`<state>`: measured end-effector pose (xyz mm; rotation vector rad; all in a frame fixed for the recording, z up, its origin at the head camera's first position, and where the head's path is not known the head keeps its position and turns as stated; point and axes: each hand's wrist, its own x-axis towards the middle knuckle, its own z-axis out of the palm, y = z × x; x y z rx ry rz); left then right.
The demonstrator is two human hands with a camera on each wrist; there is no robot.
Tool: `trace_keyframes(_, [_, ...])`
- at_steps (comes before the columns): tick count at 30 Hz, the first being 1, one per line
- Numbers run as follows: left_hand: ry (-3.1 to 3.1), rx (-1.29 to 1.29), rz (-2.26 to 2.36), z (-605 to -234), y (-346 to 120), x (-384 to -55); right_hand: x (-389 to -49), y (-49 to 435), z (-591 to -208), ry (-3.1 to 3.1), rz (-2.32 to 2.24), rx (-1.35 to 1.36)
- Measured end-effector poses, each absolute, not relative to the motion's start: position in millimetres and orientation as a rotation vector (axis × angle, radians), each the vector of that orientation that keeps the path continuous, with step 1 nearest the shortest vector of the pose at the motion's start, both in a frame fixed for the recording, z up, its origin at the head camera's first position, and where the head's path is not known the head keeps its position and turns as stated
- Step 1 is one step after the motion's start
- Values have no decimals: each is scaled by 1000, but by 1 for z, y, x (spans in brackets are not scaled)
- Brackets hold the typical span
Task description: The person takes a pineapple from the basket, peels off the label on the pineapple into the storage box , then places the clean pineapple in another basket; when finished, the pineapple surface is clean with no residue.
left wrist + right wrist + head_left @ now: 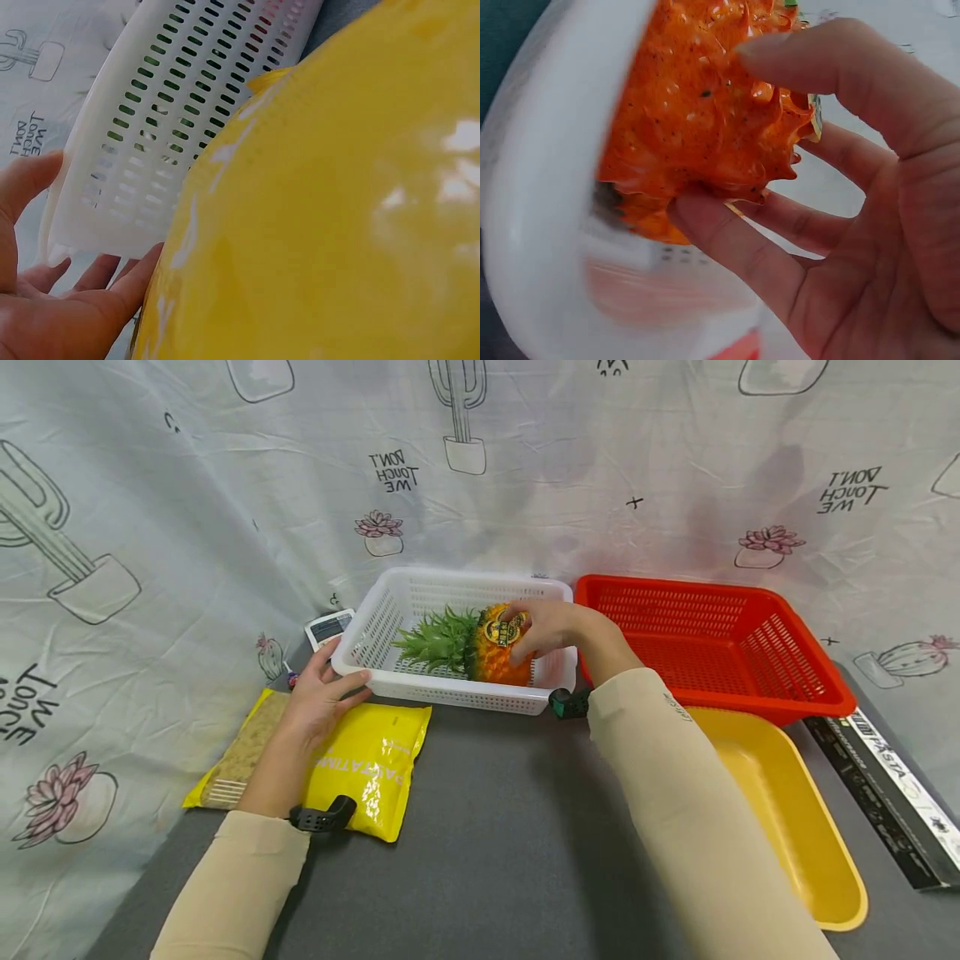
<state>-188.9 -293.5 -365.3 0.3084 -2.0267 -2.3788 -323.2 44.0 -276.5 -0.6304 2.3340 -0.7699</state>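
Observation:
A white slotted plastic basket (465,693) stands at the back of the table. Inside it, on its side, lies an orange pineapple (491,664) with green leaves toward the left and a dark label. My right hand (551,627) reaches over the basket's right end and grips the pineapple, thumb and fingers spread around its spiky skin (697,112). At the front left corner my left hand (318,697) holds the basket, thumb at the rim and fingers around the corner. Under the left forearm lies a yellow pasta bag (375,760), which fills much of the left wrist view.
To the right of the white basket stands a red basket (720,689), overlapping a yellow tray (817,827) in front of it. A long black pasta box (885,793) lies at far right. Behind the left hand is a small white device (330,625). A printed curtain (525,468) hangs behind.

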Motion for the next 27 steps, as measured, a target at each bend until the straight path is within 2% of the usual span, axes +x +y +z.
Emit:
trace_keyframes(10, [-2010,336,-2378,-368,-290,-190,-313,62,-246,2385,-782,-672])
trace_keyframes(17, [-1971,352,-2403,-368,-290,-187,-293,77,-228,2438,-700,-736])
trace_keyframes(27, [-1924,317,-2445,-367,-290,-187,-260,113,-224,2516,-697,-797])
